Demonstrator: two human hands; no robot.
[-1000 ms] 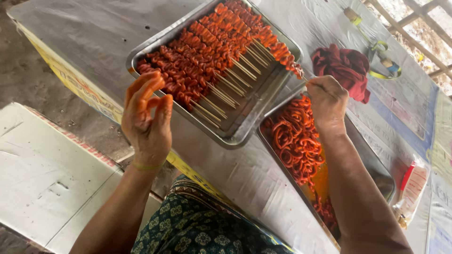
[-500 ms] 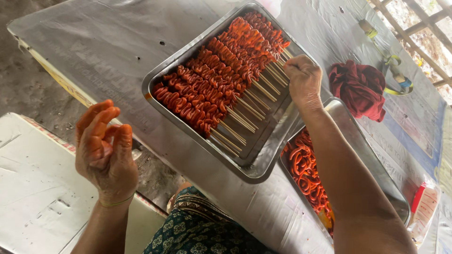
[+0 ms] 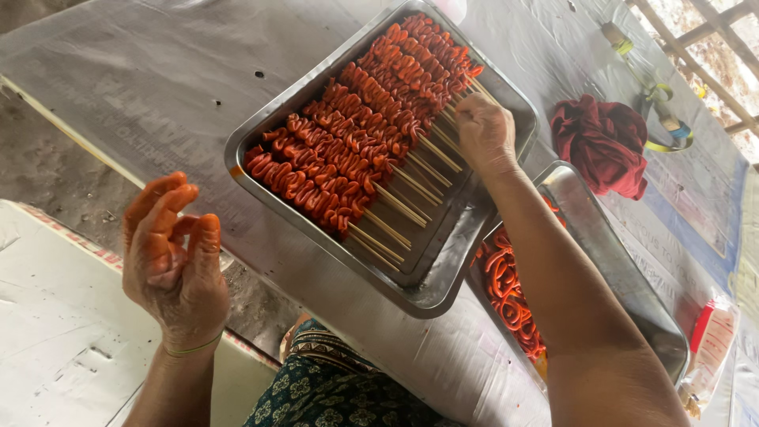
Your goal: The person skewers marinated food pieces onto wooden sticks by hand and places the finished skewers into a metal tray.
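A steel tray (image 3: pixel 427 289) on the table holds rows of skewers (image 3: pixel 356 150) threaded with red-orange marinated meat, their bare stick ends pointing toward me. My right hand (image 3: pixel 484 133) is closed over the stick ends at the tray's far right side, fingers pinched on a skewer there. My left hand (image 3: pixel 172 257), stained orange, hovers off the table's near edge to the left with its fingers spread and curled, holding nothing. A second steel tray (image 3: pixel 624 269) under my right forearm holds loose coils of the same red meat (image 3: pixel 510 296).
A crumpled dark red cloth (image 3: pixel 601 142) lies on the table beyond the second tray. A clear bag of sticks (image 3: pixel 711 348) sits at the right edge. A pale bench (image 3: pixel 55 348) stands at lower left, and a wooden lattice (image 3: pixel 711 39) at top right.
My right hand has moved from the meat tray to the stick ends of the skewer tray. My left hand has drifted left and down, away from the tray. The view has shifted.
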